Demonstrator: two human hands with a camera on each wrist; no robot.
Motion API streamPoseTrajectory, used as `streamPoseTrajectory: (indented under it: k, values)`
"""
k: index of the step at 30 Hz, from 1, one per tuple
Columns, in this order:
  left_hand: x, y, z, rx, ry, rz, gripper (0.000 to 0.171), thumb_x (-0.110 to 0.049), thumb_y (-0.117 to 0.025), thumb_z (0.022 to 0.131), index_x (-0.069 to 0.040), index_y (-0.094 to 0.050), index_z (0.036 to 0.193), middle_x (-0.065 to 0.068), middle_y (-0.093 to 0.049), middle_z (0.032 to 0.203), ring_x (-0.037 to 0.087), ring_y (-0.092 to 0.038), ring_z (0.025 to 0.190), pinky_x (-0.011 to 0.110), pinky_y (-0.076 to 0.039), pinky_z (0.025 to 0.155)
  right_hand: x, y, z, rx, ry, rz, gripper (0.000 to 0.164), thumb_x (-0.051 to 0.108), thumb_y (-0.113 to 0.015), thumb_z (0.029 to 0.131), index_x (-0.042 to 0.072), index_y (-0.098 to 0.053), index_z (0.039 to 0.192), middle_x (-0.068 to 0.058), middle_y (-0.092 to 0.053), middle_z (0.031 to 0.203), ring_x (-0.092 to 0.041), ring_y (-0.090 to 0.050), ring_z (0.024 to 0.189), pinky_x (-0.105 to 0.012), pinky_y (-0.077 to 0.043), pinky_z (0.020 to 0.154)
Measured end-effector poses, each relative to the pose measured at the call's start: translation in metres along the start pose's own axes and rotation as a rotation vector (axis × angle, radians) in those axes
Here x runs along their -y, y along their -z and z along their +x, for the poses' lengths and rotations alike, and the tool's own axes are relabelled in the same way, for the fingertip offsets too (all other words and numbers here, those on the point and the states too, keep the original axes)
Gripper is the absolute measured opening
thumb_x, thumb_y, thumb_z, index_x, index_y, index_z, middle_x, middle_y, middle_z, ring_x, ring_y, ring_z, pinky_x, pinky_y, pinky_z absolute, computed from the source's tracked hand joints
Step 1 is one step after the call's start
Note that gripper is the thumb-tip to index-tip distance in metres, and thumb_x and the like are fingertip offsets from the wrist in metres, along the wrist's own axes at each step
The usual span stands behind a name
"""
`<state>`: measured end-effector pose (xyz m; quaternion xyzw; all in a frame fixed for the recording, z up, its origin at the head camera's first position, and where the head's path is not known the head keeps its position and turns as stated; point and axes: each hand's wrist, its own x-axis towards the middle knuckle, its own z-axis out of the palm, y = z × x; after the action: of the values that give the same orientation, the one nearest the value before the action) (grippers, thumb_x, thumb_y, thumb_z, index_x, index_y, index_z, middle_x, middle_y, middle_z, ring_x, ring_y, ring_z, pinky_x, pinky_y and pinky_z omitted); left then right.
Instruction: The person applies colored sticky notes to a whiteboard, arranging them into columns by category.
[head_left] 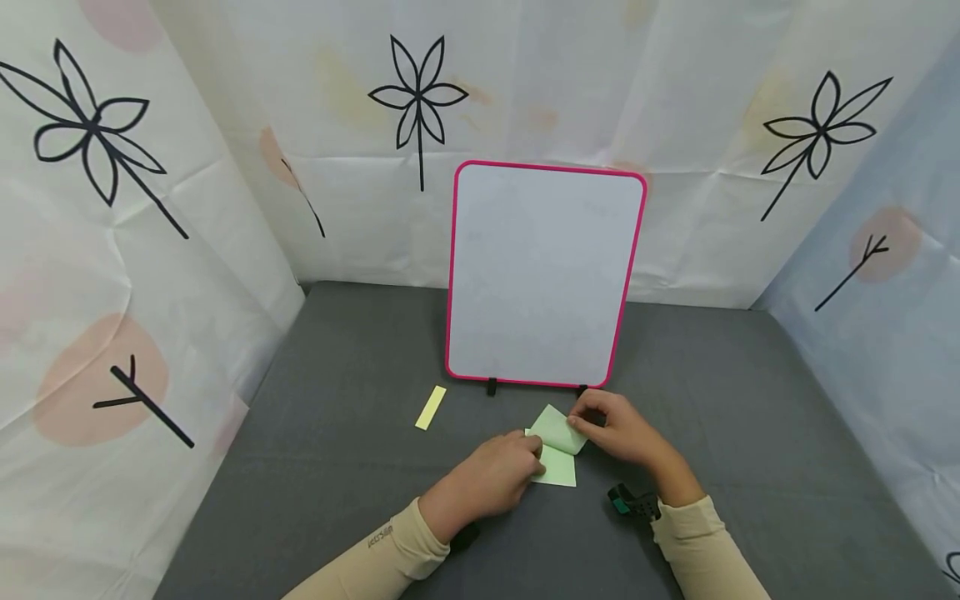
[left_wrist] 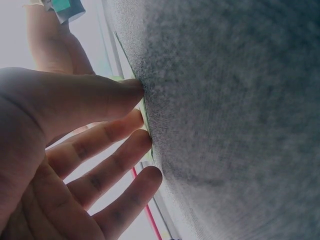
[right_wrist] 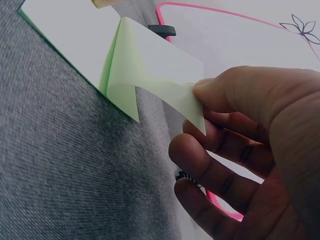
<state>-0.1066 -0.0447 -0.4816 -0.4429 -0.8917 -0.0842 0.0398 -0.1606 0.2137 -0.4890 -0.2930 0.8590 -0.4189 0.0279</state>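
Note:
Light green sticky notes [head_left: 557, 468] lie on the grey table in front of the whiteboard. The top sheet [right_wrist: 150, 60] is lifted and bends up from the sheet beneath. My right hand [head_left: 618, 425] pinches the raised sheet's edge between thumb and forefinger; the other fingers hang loosely behind it in the right wrist view. At the notes' left side, my left hand [head_left: 495, 473] presses down with its fingertips. In the left wrist view its thumb [left_wrist: 95, 95] and fairly straight, spread fingers [left_wrist: 117, 160] reach the notes' edge and the cloth.
A small whiteboard [head_left: 543, 275] with a pink frame stands upright on black feet [head_left: 492, 387] behind the hands. To the left lies a narrow yellow paper strip [head_left: 431, 407]. Patterned cloth walls [head_left: 337, 125] enclose the grey table [head_left: 360, 350] at the back and sides.

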Motion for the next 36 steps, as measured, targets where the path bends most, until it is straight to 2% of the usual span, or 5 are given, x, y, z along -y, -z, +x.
streamPoseTrajectory:
  k: [12, 19, 29, 36]
  values:
    - [0.0014, -0.0031, -0.0003, -0.002, -0.005, -0.016, 0.026, -0.006, -0.07, 0.096, -0.025, -0.08, 0.081, -0.005, -0.055, 0.082, 0.011, -0.041, 0.067, 0.02, -0.029, 0.056, -0.0001, 0.0045, -0.0012, -0.024, 0.01, -0.014, 0.009, 0.002, -0.075, 0.097, 0.011, -0.075, 0.096, 0.001, -0.069, 0.089, -0.004, -0.06, 0.079, -0.026, -0.054, 0.069]
    - [0.0016, -0.0034, -0.0003, -0.005, -0.009, -0.012, 0.027, -0.007, -0.07, 0.096, -0.025, -0.079, 0.078, -0.006, -0.057, 0.083, 0.012, -0.046, 0.07, 0.021, -0.032, 0.057, 0.0009, 0.0056, -0.0019, -0.037, 0.016, -0.014, 0.009, 0.003, -0.074, 0.098, 0.011, -0.075, 0.094, -0.001, -0.068, 0.089, -0.007, -0.059, 0.078, -0.027, -0.052, 0.067]
    - [-0.0001, 0.0014, -0.0017, 0.022, 0.009, -0.034, 0.025, -0.008, -0.07, 0.097, -0.025, -0.08, 0.082, -0.005, -0.056, 0.083, 0.011, -0.042, 0.068, 0.02, -0.03, 0.057, 0.0027, 0.0077, -0.0034, -0.051, -0.008, -0.025, 0.01, 0.004, -0.072, 0.099, 0.012, -0.075, 0.094, 0.0, -0.067, 0.09, -0.005, -0.06, 0.078, -0.027, -0.052, 0.068]
    - [0.0006, 0.0013, -0.0022, 0.001, -0.007, -0.043, 0.026, -0.004, -0.07, 0.094, -0.024, -0.08, 0.081, -0.005, -0.056, 0.082, 0.011, -0.042, 0.068, 0.02, -0.029, 0.056, 0.0033, 0.0091, -0.0045, -0.085, -0.018, -0.043, 0.009, 0.004, -0.073, 0.099, 0.011, -0.075, 0.094, -0.002, -0.069, 0.093, -0.004, -0.061, 0.079, -0.026, -0.053, 0.067]
